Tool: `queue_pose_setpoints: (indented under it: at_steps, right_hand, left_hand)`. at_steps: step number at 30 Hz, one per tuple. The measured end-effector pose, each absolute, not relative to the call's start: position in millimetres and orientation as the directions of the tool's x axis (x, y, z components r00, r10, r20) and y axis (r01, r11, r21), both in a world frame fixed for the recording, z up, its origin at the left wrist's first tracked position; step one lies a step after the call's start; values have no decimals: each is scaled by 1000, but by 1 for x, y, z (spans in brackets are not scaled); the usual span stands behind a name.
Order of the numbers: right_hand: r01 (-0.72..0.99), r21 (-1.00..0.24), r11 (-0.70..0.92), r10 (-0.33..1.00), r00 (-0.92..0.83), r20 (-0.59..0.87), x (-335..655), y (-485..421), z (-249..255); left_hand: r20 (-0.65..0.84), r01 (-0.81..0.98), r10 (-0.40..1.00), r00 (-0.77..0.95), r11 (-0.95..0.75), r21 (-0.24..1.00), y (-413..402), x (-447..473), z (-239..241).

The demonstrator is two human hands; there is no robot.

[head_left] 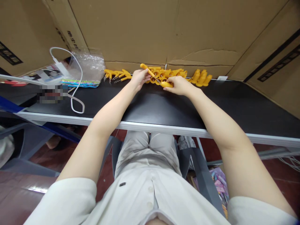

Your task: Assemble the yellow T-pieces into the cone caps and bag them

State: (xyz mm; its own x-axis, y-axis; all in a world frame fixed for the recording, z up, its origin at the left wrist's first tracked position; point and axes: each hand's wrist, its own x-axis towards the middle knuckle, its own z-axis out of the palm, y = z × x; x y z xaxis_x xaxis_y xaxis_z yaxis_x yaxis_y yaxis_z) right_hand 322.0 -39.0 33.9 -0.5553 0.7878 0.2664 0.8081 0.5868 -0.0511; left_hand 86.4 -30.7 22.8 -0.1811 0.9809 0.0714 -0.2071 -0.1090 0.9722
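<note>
- Yellow corkscrew: our left hand pinches it before the tube pile, perhaps aiming its spiral.
- Our right hand grips a yellow piece there, seemingly steadying it.

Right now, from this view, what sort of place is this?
Probably a small assembly workspace: a black table backed by cardboard, with several groups of yellow parts along its far edge.
</note>
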Motion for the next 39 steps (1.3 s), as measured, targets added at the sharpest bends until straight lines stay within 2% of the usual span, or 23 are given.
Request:
queue_pose_setpoints:
  at_steps: [4, 7, 12, 16, 19, 22, 24, 27, 31, 35, 39]
  right_hand:
    - [806, -78, 587, 789, -547, 281, 321, -37, 32]
    - [818, -82, 569, 799, -528, 287, 321, -36, 31]
    - [821, -64, 567, 796, -526, 301, 325, -30, 28]
    - [798, -85, 597, 769, -539, 343, 328, -23, 22]
    - [771, -122, 625, 743, -539, 398, 330, -17, 18]
    - [745, -156, 649, 721, -537, 438, 332, -13, 17]
    - [728, -172, 663, 711, -541, 450, 334, -12, 18]
    - [712, -208, 671, 707, -528, 471, 336, -9, 17]
    - [675, -344, 653, 741, -475, 475, 338, 0, 10]
    - [543, -568, 619, 784, -467, 409, 341, 8, 4]
    - [412, -757, 507, 844, -417, 338, 343, 4, 7]
  left_hand:
    - [55, -268, 990, -131, -89, 959, -34, 88, 24]
    - [36, -236, 999, -33, -43, 971, -38, 88, 25]
    - [14, -31, 997, 79, -12, 999, -45, 89, 21]
    - [121, 189, 988, 91, -137, 972, -34, 87, 7]
    - [318, 374, 930, 183, -365, 853, -22, 81, -3]
    - [475, 562, 833, 282, -545, 622, -18, 75, -5]
    - [486, 681, 817, 309, -547, 487, -22, 73, -3]
    - [438, 808, 850, 293, -465, 363, -33, 72, 4]
    - [375, 896, 897, 235, -349, 274, -45, 74, 11]
    - [313, 925, 930, 194, -280, 259, -47, 74, 14]
    - [304, 931, 935, 184, -265, 251, -47, 72, 14]
